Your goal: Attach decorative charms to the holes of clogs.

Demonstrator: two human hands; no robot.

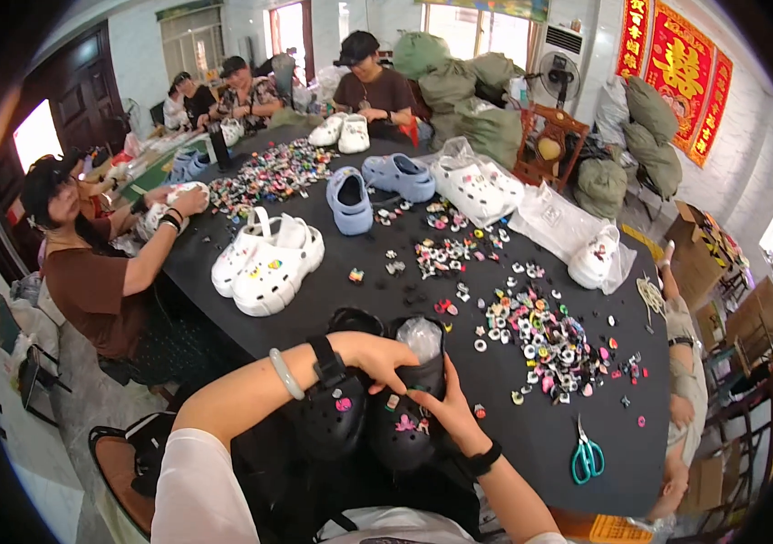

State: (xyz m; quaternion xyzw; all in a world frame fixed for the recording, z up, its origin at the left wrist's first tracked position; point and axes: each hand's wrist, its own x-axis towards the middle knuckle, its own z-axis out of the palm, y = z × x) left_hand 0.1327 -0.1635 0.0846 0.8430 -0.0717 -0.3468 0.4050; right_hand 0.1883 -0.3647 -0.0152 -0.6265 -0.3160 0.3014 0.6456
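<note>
A black clog [397, 449] is between my two hands at the near edge of the table, its toe pointing toward me. Clear crumpled plastic [420, 339] fills its opening. My left hand [374, 356] comes across from the left, its fingers closed at the clog's rim and upper. From the right, my right hand [450, 412] grips the side, with its thumb beside a small charm [393, 401] on the upper. Pink charms [404, 423] sit nearer the toe. The matching black clog [318, 433] stands just left, a round pink charm on it. My fingertips' undersides are hidden.
Loose charms [549, 349] lie heaped to the right, near teal-handled scissors [588, 461]. White clogs [277, 283] and blue clogs [348, 207] stand farther back. A bagged white clog [597, 261] is at the right. Co-workers sit around the table, one person [87, 263] close at left.
</note>
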